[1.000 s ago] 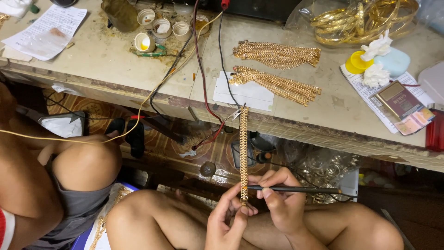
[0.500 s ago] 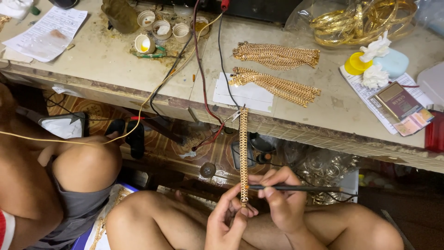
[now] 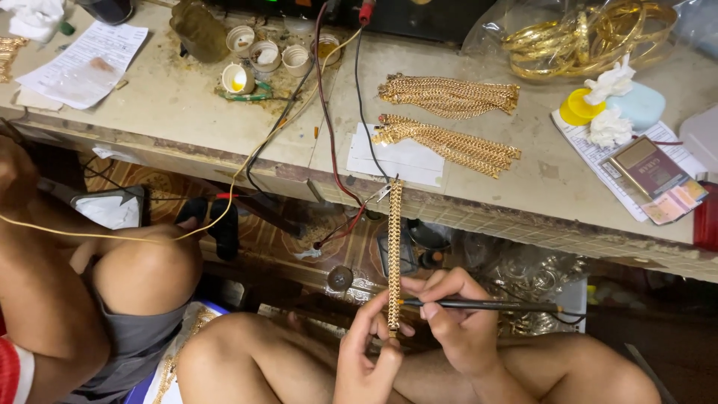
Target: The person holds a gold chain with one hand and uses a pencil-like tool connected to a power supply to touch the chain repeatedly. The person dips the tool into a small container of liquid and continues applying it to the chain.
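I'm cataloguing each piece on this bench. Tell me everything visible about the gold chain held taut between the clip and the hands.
The flat gold-coloured woven chain strap looks like shiny linked metal of even width. It hangs stretched nearly vertical below the worn table edge. Its top end sits in a small metal clip joined to red and black wires. The left hand pinches its lower end; the tip of the thin black pen-like tool in the right hand meets it.

**One head camera, looking steeply down**

The single view looks from the person's head down past their knees, close over both hands [image 3: 419,329]. It faces forward to a workbench [image 3: 187,112] filling the upper frame. Another person's knee [image 3: 142,269] enters at left. No second view shares the scene.
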